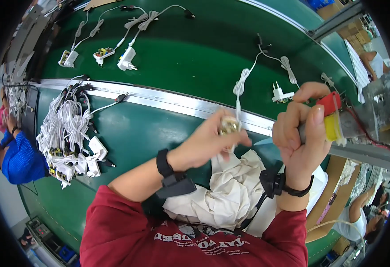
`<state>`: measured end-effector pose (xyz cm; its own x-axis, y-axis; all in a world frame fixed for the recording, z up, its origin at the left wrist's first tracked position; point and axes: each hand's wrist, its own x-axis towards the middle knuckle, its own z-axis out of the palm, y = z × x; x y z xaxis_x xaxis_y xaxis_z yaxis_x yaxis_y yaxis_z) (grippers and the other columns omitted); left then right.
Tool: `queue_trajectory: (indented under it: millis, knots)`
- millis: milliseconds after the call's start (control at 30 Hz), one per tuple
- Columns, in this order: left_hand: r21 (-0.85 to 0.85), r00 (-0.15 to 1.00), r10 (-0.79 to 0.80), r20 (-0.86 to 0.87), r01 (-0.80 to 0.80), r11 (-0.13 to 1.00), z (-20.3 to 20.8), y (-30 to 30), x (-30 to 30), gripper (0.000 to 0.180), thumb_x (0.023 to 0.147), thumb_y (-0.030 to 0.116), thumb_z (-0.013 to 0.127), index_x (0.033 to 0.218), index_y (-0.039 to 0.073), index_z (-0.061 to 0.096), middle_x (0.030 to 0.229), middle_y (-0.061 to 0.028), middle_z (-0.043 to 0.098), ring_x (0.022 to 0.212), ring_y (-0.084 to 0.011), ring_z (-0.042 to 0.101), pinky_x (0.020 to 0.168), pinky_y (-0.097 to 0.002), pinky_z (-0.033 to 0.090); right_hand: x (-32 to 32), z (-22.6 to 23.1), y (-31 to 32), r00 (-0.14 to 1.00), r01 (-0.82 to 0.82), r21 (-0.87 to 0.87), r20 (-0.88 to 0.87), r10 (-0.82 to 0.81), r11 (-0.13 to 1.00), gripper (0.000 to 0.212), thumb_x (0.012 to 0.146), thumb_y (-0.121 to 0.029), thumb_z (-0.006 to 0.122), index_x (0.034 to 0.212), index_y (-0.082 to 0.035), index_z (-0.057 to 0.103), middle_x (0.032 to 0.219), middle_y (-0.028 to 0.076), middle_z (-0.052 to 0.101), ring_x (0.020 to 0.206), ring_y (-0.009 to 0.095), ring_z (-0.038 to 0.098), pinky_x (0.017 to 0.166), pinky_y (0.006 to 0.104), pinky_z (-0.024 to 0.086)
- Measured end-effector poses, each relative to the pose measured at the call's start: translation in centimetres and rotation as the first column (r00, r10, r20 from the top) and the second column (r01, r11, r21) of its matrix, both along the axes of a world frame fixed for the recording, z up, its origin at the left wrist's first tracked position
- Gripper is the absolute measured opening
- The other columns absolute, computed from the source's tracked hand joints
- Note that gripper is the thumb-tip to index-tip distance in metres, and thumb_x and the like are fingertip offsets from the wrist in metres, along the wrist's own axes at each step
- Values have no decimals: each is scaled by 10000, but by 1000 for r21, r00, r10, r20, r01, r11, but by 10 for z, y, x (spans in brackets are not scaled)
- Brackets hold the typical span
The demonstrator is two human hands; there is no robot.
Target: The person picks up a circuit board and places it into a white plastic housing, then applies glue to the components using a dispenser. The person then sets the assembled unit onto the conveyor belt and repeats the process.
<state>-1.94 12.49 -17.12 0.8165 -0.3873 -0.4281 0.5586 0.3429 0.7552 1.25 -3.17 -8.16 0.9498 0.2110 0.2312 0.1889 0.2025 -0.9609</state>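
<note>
"So, what takes up the most room?"

"The green belt [181, 62], then the green bench [132, 133] on the wearer's side of a metal rail [177, 102]. A heap of corded adapters [70, 120] lies at the bench's left, probably to sit within reach yet clear of the hands. White cloth [235, 191] bunches in front of the body."

"And the hands?"

"The right hand [301, 129] curls its fingers round what looks like a red-and-yellow dispenser [333, 129], thumb up against the red part, presumably to steady it. The left hand [199, 144] pinches a small adapter [229, 126] between thumb and fingers, likely so its open face stays uncovered."

"Where is that adapter, exactly?"

"Over the bench, near the rail. Its white cable [241, 84], tied in a bundle, leads up across the rail to the belt. A pale blue tip [263, 142] points toward it from the right; whether they touch, I can't tell."

"How does it look?"

"Blurred: whitish, with tiny brassy parts showing."
</note>
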Motion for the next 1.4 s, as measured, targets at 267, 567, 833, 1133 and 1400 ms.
queue_trajectory:
  millis: [267, 567, 833, 1133, 1400]
  knots:
    - [-367, 988, -146, 53, 155, 917, -23, -24, -30, 405, 930, 69, 508, 1298, 72, 338, 1193, -96, 523, 1106, -165, 547, 800, -313, 554, 9, -11, 0, 999, 1, -30, 52, 0, 1000, 330, 978, -370, 412, 1015, -46, 370, 482, -32, 309, 358, 47, 252, 347, 213, 196]
    - [-406, 992, -92, 89, 120, 906, -28, -19, -29, 419, 932, 14, 465, 1320, 72, 317, 1278, -118, 476, 1175, -181, 508, 876, -353, 535, 6, -13, 2, 996, -85, 43, -9, 85, 995, 304, 981, -376, 411, 918, -88, 335, 496, -16, 341, 360, 52, 267, 344, 214, 212]
    - [-434, 991, -89, 97, 123, 893, -29, -17, -29, 436, 928, 3, 462, 1331, 76, 310, 1292, -124, 465, 1182, -189, 506, 881, -354, 532, 12, -20, -2, 986, -166, 64, 40, 164, 984, 302, 983, -372, 411, 921, -86, 335, 505, -11, 354, 363, 60, 277, 348, 215, 227]
    - [-466, 998, -47, 46, 63, 882, -38, -16, -26, 446, 923, -12, 448, 1338, 73, 308, 1296, -129, 464, 1204, -208, 489, 923, -398, 512, 5, -14, -1, 987, -161, 82, -3, 161, 984, 318, 984, -392, 396, 986, -80, 332, 514, -8, 370, 369, 63, 309, 361, 218, 255]
    - [-506, 999, 37, -20, -42, 862, -34, -7, -16, 406, 945, 26, 427, 1337, 72, 328, 1311, -126, 466, 1204, -236, 497, 916, -427, 517, 4, -20, 2, 964, -264, 81, 41, 261, 961, 320, 979, -403, 403, 961, -94, 320, 510, -7, 383, 363, 64, 314, 364, 217, 258]
